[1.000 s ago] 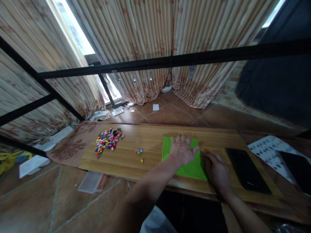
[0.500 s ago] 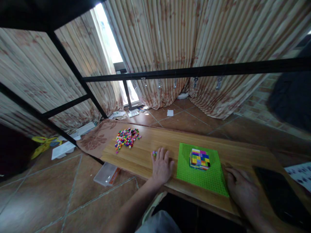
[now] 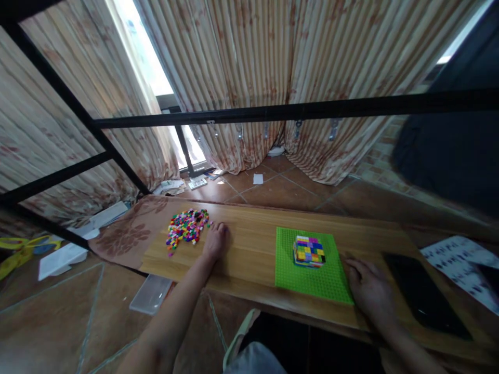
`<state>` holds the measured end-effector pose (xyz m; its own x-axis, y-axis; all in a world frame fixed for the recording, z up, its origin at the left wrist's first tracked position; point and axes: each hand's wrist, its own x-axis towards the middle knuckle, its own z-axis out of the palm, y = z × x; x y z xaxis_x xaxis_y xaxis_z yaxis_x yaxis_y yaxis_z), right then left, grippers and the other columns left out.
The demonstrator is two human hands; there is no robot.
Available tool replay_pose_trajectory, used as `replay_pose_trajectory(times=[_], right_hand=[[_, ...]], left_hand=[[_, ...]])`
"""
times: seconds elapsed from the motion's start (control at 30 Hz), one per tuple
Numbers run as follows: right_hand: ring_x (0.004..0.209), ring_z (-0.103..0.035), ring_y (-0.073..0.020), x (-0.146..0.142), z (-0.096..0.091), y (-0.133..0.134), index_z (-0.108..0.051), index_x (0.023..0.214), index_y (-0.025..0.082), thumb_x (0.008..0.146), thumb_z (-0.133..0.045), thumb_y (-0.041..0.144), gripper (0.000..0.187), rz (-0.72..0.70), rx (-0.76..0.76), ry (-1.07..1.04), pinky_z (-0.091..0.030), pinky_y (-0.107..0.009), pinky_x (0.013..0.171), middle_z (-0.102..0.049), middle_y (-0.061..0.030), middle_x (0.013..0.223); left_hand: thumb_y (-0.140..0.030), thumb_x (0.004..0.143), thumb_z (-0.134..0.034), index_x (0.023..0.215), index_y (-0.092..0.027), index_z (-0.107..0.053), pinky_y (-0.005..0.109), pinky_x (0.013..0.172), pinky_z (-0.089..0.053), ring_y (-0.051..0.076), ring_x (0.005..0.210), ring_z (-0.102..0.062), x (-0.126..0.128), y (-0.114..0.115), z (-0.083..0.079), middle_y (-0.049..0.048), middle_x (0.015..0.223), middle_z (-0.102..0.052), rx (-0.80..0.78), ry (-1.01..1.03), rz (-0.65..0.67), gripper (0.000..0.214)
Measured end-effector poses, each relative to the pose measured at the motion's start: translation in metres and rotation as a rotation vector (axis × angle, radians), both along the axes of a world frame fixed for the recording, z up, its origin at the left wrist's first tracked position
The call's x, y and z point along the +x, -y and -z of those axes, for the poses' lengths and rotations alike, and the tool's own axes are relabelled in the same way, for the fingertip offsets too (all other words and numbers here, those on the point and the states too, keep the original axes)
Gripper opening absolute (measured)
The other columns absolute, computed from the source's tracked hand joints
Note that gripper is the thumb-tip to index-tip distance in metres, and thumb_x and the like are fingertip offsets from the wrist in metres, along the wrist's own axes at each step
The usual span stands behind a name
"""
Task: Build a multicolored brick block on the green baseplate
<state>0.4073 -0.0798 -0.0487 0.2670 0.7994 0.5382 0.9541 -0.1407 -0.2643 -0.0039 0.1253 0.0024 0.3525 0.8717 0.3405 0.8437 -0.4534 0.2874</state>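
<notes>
My left hand (image 3: 216, 240) lies on the wooden board beside the right edge of a pile of tiny multicoloured toy bricks (image 3: 187, 227). Its fingers point forward, slightly bent, and a small green brick sits by their tips. I see nothing gripped in it. A green studded baseplate (image 3: 312, 287) bears a low block built of coloured bricks (image 3: 309, 251). Just off the baseplate's right edge rests my right hand (image 3: 370, 291), its fingers curled in and nothing visible inside.
A black phone-like slab (image 3: 424, 296) lies right of my right hand, with a printed sheet (image 3: 460, 265) beyond it. Below the board's left part, a clear plastic box (image 3: 150, 294) is on the tiled floor. A black metal bar (image 3: 249, 113) crosses in front of the curtains.
My left hand has moved left to the brick pile, and the few bricks beside it are gone from their former spot. My right hand stays by the baseplate. The view has shifted.
</notes>
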Motion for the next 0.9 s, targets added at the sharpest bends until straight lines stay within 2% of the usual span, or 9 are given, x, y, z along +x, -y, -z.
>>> replay_pose_trajectory(times=[0.1,0.2,0.3,0.4,0.5,0.57,0.63,0.77,0.9], right_hand=[[0.092,-0.059,-0.0243,-0.004,-0.004,-0.001,-0.065,0.095,0.018,0.088,-0.037,0.03,0.031,0.004,0.001,-0.026,-0.049,-0.038,0.084,-0.064,-0.0107,0.099],[0.092,-0.058,-0.0237,-0.007,-0.008,-0.002,-0.066,0.096,0.018,0.088,-0.038,0.028,0.03,0.005,0.004,-0.05,-0.048,-0.039,0.086,-0.064,-0.0109,0.099],[0.095,-0.057,-0.024,-0.009,-0.011,-0.002,-0.066,0.097,0.017,0.087,-0.039,0.026,0.03,0.012,-0.012,-0.077,-0.047,-0.04,0.087,-0.063,-0.0114,0.101],[0.095,-0.057,-0.0236,-0.011,-0.014,-0.002,-0.065,0.097,0.018,0.087,-0.04,0.024,0.028,0.019,-0.037,-0.114,-0.047,-0.039,0.087,-0.063,-0.0108,0.1],[0.095,-0.056,-0.0234,-0.013,-0.017,-0.003,-0.065,0.097,0.019,0.085,-0.041,0.022,0.027,0.024,-0.043,-0.133,-0.046,-0.039,0.088,-0.062,-0.0099,0.099],[0.096,-0.056,-0.0233,-0.014,-0.018,-0.003,-0.065,0.097,0.019,0.085,-0.041,0.021,0.027,0.027,-0.039,-0.142,-0.046,-0.039,0.089,-0.062,-0.0098,0.1],[0.096,-0.056,-0.0228,-0.015,-0.019,-0.003,-0.065,0.097,0.018,0.086,-0.041,0.02,0.027,0.029,-0.034,-0.16,-0.045,-0.038,0.089,-0.061,-0.0099,0.101],[0.094,-0.055,-0.0228,-0.017,-0.024,-0.004,-0.065,0.095,0.017,0.087,-0.04,0.018,0.027,0.02,-0.03,-0.211,-0.045,-0.037,0.087,-0.061,-0.0104,0.098],[0.092,-0.055,-0.0223,-0.017,-0.027,-0.004,-0.065,0.091,0.018,0.086,-0.042,0.018,0.024,0.009,-0.012,-0.268,-0.044,-0.037,0.086,-0.061,-0.0091,0.095]], left_hand=[[-0.023,0.088,-0.039,0.092,-0.018,-0.059,0.04,0.092,-0.043,0.024,0.098,-0.056,-0.009,-0.017,0.0,0.0104,0.098,-0.063,0.026,-0.001,-0.072,0.021],[-0.024,0.088,-0.038,0.093,-0.017,-0.06,0.042,0.092,-0.042,0.026,0.098,-0.056,-0.011,-0.021,-0.002,0.0114,0.097,-0.063,0.052,0.005,-0.117,0.024],[-0.027,0.088,-0.04,0.105,-0.015,-0.058,0.048,0.1,-0.037,0.029,0.111,-0.052,-0.003,-0.008,-0.006,0.0144,0.113,-0.061,0.127,0.057,-0.122,0.028],[-0.031,0.088,-0.045,0.115,-0.015,-0.053,0.05,0.104,-0.034,0.029,0.12,-0.048,0.023,0.021,-0.011,0.0149,0.125,-0.055,0.128,0.152,-0.025,0.033],[-0.034,0.085,-0.053,0.127,-0.018,-0.046,0.048,0.106,-0.036,0.027,0.126,-0.045,0.067,0.056,-0.016,0.0131,0.134,-0.049,-0.011,0.259,0.216,0.045],[-0.035,0.08,-0.061,0.135,-0.019,-0.037,0.047,0.108,-0.036,0.026,0.129,-0.043,0.1,0.074,-0.018,0.0134,0.138,-0.046,-0.135,0.329,0.376,0.062],[-0.034,0.072,-0.07,0.141,-0.018,-0.03,0.049,0.109,-0.034,0.028,0.131,-0.041,0.132,0.085,-0.02,0.0151,0.14,-0.044,-0.267,0.378,0.478,0.081],[-0.022,0.063,-0.077,0.145,-0.019,-0.022,0.05,0.108,-0.036,0.029,0.126,-0.048,0.175,0.089,-0.02,0.0166,0.137,-0.048,-0.506,0.526,0.537,0.099],[-0.016,0.065,-0.074,0.147,-0.017,-0.013,0.043,0.1,-0.046,0.021,0.107,-0.061,0.189,0.087,-0.022,0.013,0.124,-0.058,-0.663,0.627,0.549,0.102]])
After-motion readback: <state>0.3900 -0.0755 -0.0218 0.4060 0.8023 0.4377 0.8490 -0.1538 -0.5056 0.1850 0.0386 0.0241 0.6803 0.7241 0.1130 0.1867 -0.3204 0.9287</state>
